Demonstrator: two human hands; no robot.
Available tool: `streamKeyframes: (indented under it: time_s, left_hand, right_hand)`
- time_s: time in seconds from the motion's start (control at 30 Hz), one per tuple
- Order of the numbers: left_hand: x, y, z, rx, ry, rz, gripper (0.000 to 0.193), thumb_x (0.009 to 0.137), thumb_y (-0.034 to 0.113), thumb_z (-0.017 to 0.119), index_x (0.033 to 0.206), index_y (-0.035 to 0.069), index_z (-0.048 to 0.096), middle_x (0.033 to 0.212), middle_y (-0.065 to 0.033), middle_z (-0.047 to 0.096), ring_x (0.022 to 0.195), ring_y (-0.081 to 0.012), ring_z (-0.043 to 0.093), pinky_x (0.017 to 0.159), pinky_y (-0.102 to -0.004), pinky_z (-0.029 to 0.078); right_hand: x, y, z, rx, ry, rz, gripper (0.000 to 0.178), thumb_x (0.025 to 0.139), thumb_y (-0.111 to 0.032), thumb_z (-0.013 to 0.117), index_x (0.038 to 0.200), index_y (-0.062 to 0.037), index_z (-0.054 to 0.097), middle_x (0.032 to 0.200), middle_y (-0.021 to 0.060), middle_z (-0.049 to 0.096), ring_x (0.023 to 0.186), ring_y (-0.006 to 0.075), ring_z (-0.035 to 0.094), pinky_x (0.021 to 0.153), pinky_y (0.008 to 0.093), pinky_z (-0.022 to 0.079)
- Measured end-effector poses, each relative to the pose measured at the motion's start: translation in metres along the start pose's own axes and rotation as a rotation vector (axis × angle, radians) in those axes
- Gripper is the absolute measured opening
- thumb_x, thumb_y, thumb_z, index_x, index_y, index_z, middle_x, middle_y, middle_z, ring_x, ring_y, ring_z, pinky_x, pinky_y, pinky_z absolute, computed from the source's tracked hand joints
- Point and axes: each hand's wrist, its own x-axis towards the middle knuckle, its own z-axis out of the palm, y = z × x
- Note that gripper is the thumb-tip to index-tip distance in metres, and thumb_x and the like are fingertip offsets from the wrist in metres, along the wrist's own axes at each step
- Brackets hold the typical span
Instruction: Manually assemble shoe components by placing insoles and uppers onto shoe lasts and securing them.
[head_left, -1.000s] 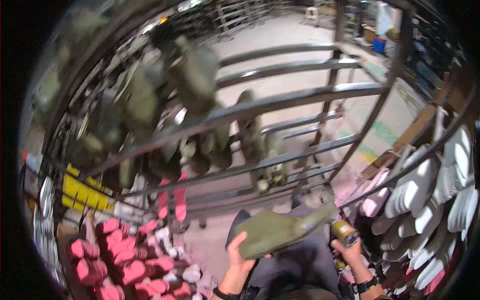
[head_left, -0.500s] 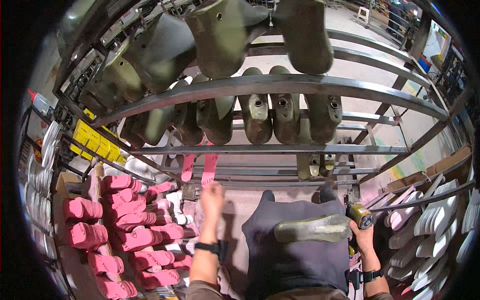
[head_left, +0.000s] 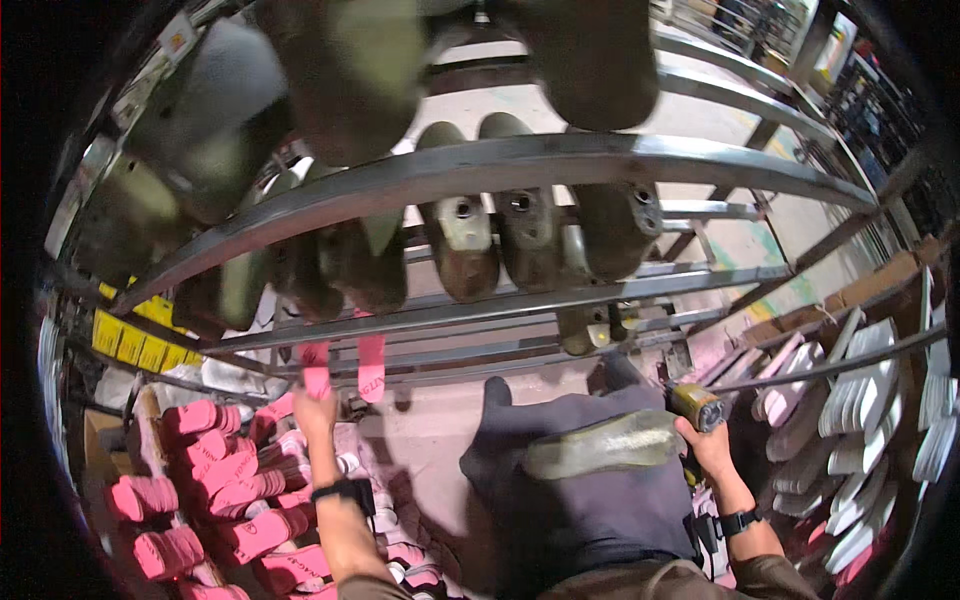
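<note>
Olive green and hard, a foot-shaped shoe form with a pale, flat bottom [head_left: 600, 448] lies on the dark grey cloth over the person's lap [head_left: 590, 520], low and right of the middle in the head view. Its bottom faces up and it lies a bit slanted. Its right end is just beside the thumb of the right hand; I cannot tell if they touch.

The right hand [head_left: 712, 452], at the lower right, is wrapped around a yellow and black hand tool [head_left: 698, 406]. The left hand [head_left: 318, 412], at the lower left, is at the bottom end of a flat pink shoe sole [head_left: 316, 368]. That hand is blurry, so I cannot tell if its fingers are pinched on the sole or apart. A second flat pink shoe sole [head_left: 371, 368] is just to the right of it. Each wrist wears a black band [head_left: 341, 491].

A grey metal rack with long bars [head_left: 500, 170] goes across the top and middle of the frame. Big dark green shoe forms [head_left: 597, 65] fill its upper part, and more sit lower down.

Piles of pink soles [head_left: 240, 470] fill the lower left corner, and yellow boxes [head_left: 140, 340] are above them. Stacks of white soles [head_left: 855, 405] stand at the right edge.
</note>
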Motion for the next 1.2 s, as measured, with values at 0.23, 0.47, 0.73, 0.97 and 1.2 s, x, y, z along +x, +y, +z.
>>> streamKeyframes:
  time_s: [0.23, 0.47, 0.73, 0.97, 1.2]
  left_hand:
    - [-0.200, -0.009, -0.034, -0.683, -0.312, 0.011, 0.047, 0.065, 0.000, 0.059, 0.112, -0.001, 0.055, 0.087, -0.0050, 0.057, 0.079, -0.0173, 0.055, 0.073, -0.0295, 0.047]
    - [-0.273, 0.210, -0.095, -0.428, -0.610, 0.760, 0.057, 0.065, 0.004, 0.064, 0.121, 0.001, 0.053, 0.111, -0.0165, 0.062, 0.107, -0.0268, 0.059, 0.090, -0.0324, 0.047]
    - [-0.314, 0.254, -0.104, 0.000, -0.711, 1.068, 0.063, 0.062, 0.007, 0.064, 0.124, 0.001, 0.050, 0.127, -0.0195, 0.052, 0.120, -0.0417, 0.046, 0.097, -0.0425, 0.041]
    - [-0.338, 0.246, -0.099, 0.061, -0.557, 1.095, 0.065, 0.069, 0.012, 0.072, 0.128, -0.001, 0.047, 0.131, -0.0191, 0.048, 0.124, -0.0420, 0.040, 0.101, -0.0444, 0.036]
    - [-0.330, 0.257, -0.090, -0.043, -0.556, 1.071, 0.065, 0.062, -0.007, 0.072, 0.123, -0.002, 0.052, 0.116, -0.0190, 0.059, 0.099, -0.0256, 0.061, 0.081, -0.0288, 0.051]
  right_hand:
    - [-0.002, 0.006, -0.012, -0.092, 0.011, 0.066, 0.058, 0.073, -0.036, 0.076, 0.114, 0.0007, 0.058, 0.107, 0.0124, 0.064, 0.099, 0.0202, 0.060, 0.087, 0.0328, 0.045]
    - [-0.011, 0.008, -0.015, 0.004, 0.079, 0.040, 0.050, 0.072, -0.032, 0.078, 0.107, -0.0002, 0.063, 0.097, 0.0103, 0.068, 0.090, 0.0161, 0.063, 0.081, 0.0316, 0.048]
    - [-0.033, 0.047, -0.048, 0.665, 0.116, -0.102, 0.035, 0.074, -0.014, 0.076, 0.102, 0.0020, 0.063, 0.093, 0.0042, 0.066, 0.084, 0.0116, 0.060, 0.078, 0.0269, 0.048]
    - [-0.040, 0.054, -0.049, 0.404, 0.020, -0.065, 0.032, 0.074, -0.020, 0.077, 0.094, 0.0005, 0.063, 0.080, 0.0017, 0.062, 0.073, 0.0087, 0.054, 0.069, 0.0275, 0.047]
    - [-0.033, 0.052, -0.054, 0.409, 0.020, 0.016, 0.031, 0.074, -0.023, 0.076, 0.092, -0.0011, 0.063, 0.079, 0.0029, 0.063, 0.075, 0.0087, 0.054, 0.071, 0.0277, 0.046]
